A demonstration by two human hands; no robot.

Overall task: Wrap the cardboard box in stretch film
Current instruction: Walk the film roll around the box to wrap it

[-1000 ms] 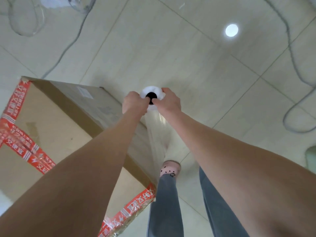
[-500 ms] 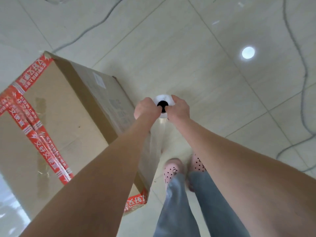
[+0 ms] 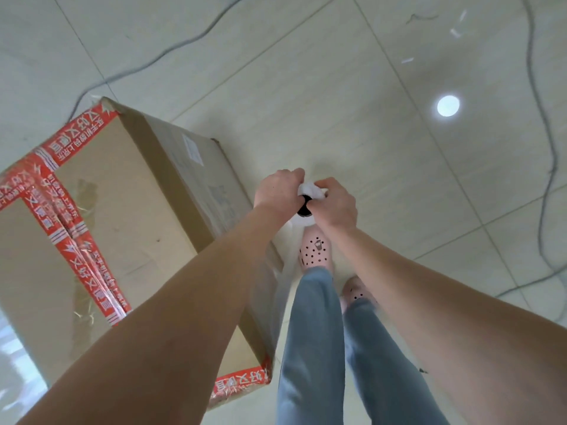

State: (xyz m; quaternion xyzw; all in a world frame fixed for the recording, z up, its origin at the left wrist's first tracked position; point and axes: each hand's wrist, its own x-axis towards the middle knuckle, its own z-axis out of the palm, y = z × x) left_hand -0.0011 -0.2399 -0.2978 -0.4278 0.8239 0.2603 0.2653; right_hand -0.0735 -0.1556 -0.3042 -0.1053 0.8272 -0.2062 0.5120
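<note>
Now, line by line:

Film roll: a white roll of clear stretch film with a dark hollow core (image 3: 304,210) is held upright, end-on to the camera, just beside the box's near right side, above the pink shoe.

Left hand: the left hand (image 3: 280,191) is closed around the roll's top rim from the left, its fingers curled over bunched white film.

Right hand: the right hand (image 3: 336,204) is closed on the same rim from the right; the two hands nearly touch across the core.

Box: a large brown cardboard box sealed with red printed tape (image 3: 122,216) is seen standing on the floor at left, with glossy film visible over its top and right side.

Film sheet: a clear sheet (image 3: 280,277) is seen stretched from the roll down along the box's right face.

Floor: pale glossy tiles (image 3: 399,179) are crossed by thin grey cables (image 3: 543,124).

Legs: grey trousers (image 3: 310,348) and pink perforated clogs (image 3: 316,250) are seen directly under the hands.

Change: compared with half a second ago, more of the box's right side is shown, the far corner is shifted rightward in view, and one foot is placed ahead of the other instead of side by side.
</note>
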